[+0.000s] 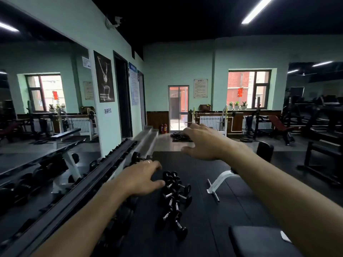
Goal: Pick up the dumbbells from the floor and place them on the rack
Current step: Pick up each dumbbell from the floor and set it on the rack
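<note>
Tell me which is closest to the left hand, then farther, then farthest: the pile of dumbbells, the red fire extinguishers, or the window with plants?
From the left hand:
1. Pile of black dumbbells, on the floor just right of it.
2. Red fire extinguishers, by the glass door.
3. Window with potted plants, far right wall.

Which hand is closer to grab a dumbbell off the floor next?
Probably the left hand. It is open and sits right beside the top of the dumbbells on the floor, next to the rack. The right hand, also open, appears higher and farther from them.

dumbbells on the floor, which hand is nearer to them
Left. The left hand hovers at the dumbbells' near-left edge; the right hand is held higher and farther beyond them.
</note>
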Action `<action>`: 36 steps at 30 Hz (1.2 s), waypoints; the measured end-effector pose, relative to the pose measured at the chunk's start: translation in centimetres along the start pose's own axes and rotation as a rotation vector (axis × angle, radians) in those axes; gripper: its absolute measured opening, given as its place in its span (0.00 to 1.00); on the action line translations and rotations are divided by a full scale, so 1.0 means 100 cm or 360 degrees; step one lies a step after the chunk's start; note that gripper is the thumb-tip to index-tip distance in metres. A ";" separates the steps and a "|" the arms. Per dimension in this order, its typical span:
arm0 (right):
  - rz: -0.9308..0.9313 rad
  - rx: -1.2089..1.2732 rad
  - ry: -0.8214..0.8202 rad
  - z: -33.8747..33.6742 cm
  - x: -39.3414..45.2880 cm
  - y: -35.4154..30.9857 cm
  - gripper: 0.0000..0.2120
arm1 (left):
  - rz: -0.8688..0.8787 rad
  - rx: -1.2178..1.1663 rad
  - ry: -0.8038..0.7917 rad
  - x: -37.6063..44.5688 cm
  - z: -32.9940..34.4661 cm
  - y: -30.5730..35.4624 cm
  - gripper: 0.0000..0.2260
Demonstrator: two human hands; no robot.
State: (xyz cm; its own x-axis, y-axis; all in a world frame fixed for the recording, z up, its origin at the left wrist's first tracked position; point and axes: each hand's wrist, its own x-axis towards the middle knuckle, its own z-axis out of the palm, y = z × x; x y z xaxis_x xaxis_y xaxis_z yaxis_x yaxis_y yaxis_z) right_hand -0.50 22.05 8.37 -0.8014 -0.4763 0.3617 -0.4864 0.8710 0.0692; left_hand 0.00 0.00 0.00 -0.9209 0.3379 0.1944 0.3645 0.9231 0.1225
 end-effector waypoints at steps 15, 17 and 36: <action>-0.0047 0.0116 -0.0367 0.173 0.182 0.153 0.30 | -0.0342 -0.0288 -0.0275 0.201 0.138 -0.074 0.23; -0.0036 0.0085 -0.0402 0.205 0.215 0.170 0.30 | -0.0346 -0.0294 -0.0302 0.237 0.156 -0.095 0.23; 0.0211 0.0375 -0.0925 0.550 0.476 0.349 0.24 | -0.0434 -0.0683 -0.0695 0.582 0.378 -0.257 0.18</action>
State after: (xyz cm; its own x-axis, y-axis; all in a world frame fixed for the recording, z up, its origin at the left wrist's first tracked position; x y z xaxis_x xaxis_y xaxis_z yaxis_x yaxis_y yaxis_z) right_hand -74.72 23.15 -23.18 -0.8858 -0.4116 -0.2143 -0.3806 0.9086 -0.1717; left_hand -68.22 2.88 -28.59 -0.9262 0.2292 -0.2993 0.0501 0.8617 0.5050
